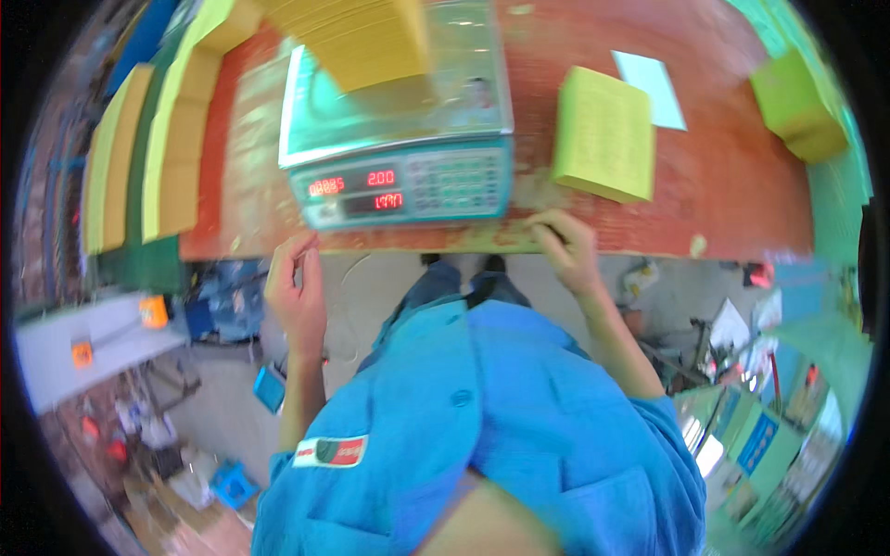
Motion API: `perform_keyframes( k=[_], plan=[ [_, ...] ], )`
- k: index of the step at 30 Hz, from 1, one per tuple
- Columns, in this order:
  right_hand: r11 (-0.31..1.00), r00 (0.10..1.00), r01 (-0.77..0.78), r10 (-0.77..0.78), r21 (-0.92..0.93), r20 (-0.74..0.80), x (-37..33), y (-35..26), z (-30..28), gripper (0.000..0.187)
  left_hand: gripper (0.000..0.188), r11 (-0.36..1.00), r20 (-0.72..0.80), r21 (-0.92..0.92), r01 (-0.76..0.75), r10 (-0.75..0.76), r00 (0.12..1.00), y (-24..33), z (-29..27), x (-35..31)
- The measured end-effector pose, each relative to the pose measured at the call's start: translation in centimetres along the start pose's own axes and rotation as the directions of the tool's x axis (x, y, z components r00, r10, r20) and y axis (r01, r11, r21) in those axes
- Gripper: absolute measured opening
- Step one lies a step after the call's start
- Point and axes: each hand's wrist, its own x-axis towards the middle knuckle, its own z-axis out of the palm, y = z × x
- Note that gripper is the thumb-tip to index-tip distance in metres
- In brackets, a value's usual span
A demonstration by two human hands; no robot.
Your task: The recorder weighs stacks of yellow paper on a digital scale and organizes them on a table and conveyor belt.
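My left hand [297,289] is at the front edge of the red table [723,204], just below the left front corner of a teal digital scale [403,185]. Its fingers are loosely bent with a gap to the thumb, and nothing shows in them. My right hand [567,252] rests at the table edge below a yellow-green block-like stack [604,134], not gripping it. Thumb and forefinger are apart there, with nothing visible between. On the scale's pan [468,102] stands a blurred yellow-orange stack [362,42], cut off by the top of the picture. Red digits glow on the scale's display.
A pale blue sheet [654,88] lies behind the yellow-green stack. Another yellow-green block [799,104] stands at the far right. Rows of yellow stacks [176,139] line the left side. On the floor are a blue stool [232,485] and, at the right, various clutter.
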Motion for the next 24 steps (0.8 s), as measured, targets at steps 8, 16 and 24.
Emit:
perform_keyframes(
  k=[8,16,24],
  plan=[
    [0.992,0.989,-0.021,0.039,0.123,-0.146,-1.7,0.6,0.8,0.011,0.019,0.621,0.517,-0.503,-0.601,0.774,0.366,13.4,15.3,3.5],
    [0.979,0.917,-0.092,0.154,0.181,-0.368,-8.2,-0.2,0.2,0.013,0.020,0.435,0.567,-0.294,-0.851,0.796,0.211,16.0,23.9,4.5],
    [0.922,0.847,-0.111,0.283,0.372,-0.449,-9.9,0.1,-2.0,0.014,0.012,0.409,0.504,-0.312,-0.857,0.836,0.216,15.8,25.0,4.4]
  ],
)
